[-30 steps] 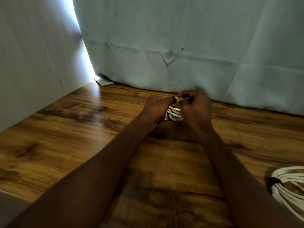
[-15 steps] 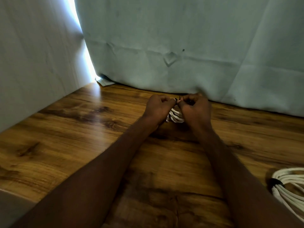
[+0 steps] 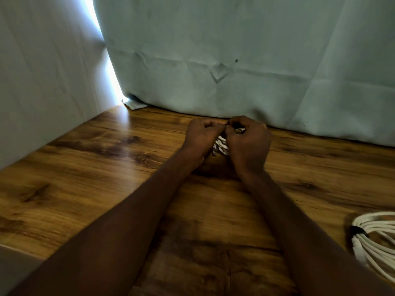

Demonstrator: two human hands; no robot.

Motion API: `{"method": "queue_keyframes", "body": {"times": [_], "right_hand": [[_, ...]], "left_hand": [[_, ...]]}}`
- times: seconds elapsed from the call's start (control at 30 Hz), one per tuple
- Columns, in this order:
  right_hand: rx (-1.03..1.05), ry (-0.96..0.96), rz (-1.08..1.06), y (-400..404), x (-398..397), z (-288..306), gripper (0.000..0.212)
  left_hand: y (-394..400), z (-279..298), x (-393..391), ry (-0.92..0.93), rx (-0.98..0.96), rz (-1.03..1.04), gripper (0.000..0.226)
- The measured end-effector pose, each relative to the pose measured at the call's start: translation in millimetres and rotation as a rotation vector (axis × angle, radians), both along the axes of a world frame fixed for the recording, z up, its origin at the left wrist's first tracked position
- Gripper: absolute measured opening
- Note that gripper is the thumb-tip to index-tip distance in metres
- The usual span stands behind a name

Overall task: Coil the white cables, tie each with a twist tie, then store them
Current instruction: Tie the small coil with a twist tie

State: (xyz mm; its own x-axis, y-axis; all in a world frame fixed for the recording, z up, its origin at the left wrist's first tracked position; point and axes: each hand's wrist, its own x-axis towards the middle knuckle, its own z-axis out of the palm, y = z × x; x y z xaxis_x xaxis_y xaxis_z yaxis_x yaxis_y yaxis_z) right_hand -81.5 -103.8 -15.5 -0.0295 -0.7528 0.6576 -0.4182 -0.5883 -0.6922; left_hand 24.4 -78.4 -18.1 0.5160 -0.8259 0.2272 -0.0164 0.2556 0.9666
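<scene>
Both forearms reach from the 6 o'clock edge toward the middle of the wooden tabletop (image 3: 106,167), where the two hands meet close to the foot of a pale grey-green curtain (image 3: 235,60). The left hand (image 3: 202,136) has its fingers curled in, its thumb and fingertips pressed together at the top of a small white cable coil (image 3: 221,145). The right hand (image 3: 249,142) sits just at 3 o'clock of it, knuckles touching or nearly so, with its fingers likewise curled and pinching at the same spot. At the place where the fingertips meet, a small dark piece shows, apparently the twist tie (image 3: 227,124), though it is too small to make out clearly. The coil itself is mostly hidden between the two palms; only a few white loops and a plug end show at the gap below the thumbs, low over the wood, and whether it rests on the surface cannot be told. Well apart, at about 4 o'clock near the frame's edge, a second white cable bundle (image 3: 376,236) lies on the tabletop, its strands gathered by a dark tie band (image 3: 357,229). At 11 o'clock a bright slit of light (image 3: 106,67) runs between the curtain and a pale wall panel (image 3: 42,82).
</scene>
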Motion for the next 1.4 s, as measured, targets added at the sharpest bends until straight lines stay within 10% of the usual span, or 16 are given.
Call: {"method": "queue_keyframes", "body": {"times": [0.77, 1.4], "right_hand": [[0.115, -0.079, -0.073, 13.3, -3.8, 7.4, 0.028], [-0.045, 0.282, -0.11, 2.3, -6.8, 8.7, 0.026]], "left_hand": [[-7.9, -4.9, -4.8, 0.037, 0.019, 0.096, 0.019], [-4.9, -5.7, -9.0, -0.082, -0.032, 0.075, 0.017]]}}
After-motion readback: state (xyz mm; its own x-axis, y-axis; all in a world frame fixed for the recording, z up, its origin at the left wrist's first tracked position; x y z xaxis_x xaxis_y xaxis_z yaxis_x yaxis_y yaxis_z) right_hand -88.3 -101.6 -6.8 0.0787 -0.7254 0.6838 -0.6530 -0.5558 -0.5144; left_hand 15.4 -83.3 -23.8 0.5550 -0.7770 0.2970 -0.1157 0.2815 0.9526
